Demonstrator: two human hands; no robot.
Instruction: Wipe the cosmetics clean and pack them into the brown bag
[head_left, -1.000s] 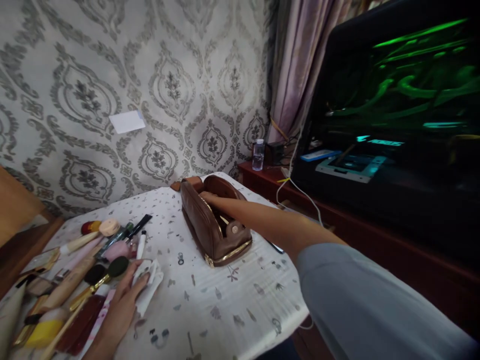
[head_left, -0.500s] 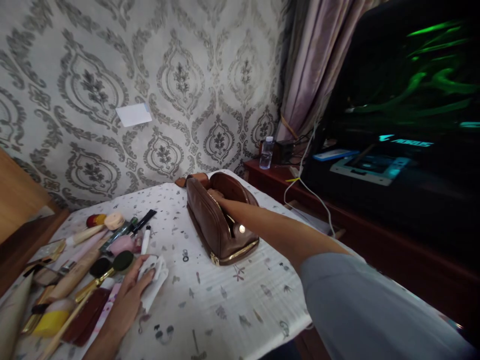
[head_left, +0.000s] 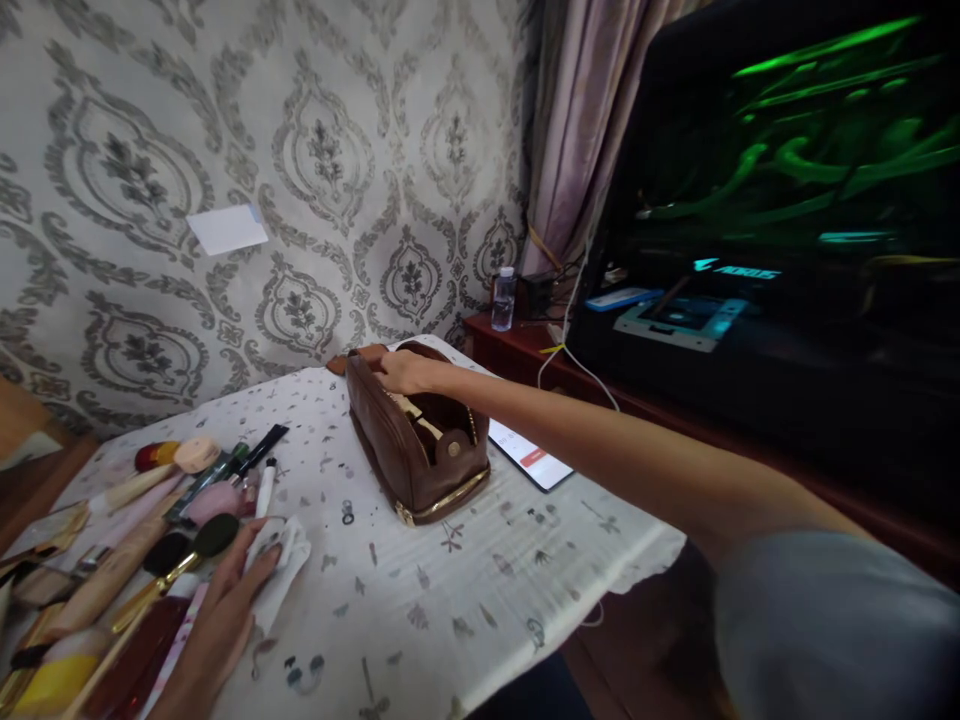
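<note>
A brown leather makeup bag [head_left: 382, 440] with gold zips stands unzipped on the cloth-covered table. My right hand [head_left: 409, 372] reaches across its opening, fingers bent at the far part of the near rim; the fingertips are partly hidden. Below that hand, something pale and gold [head_left: 424, 420] shows inside the bag. At the left, my left hand [head_left: 240, 580] has its fingers and thumb around a crumpled white tissue pack [head_left: 281, 570] resting on the table. Beside it lie many cosmetics, among them a dark-lidded jar [head_left: 216, 535], a pink sponge [head_left: 214, 502] and a yellow-based item [head_left: 56, 685].
A phone [head_left: 532, 455] with a lit screen lies right of the bag. Behind stands a clear bottle [head_left: 503, 300] on a red-brown cabinet [head_left: 480, 325]. White cables [head_left: 574, 350] hang near the dark glass panel [head_left: 690, 180]. The patterned wall borders the table.
My right hand has risen from inside the bag to its far rim, and the forearm has lifted. The phone has come into sight. My left hand stays on the tissue pack. The view has turned right.
</note>
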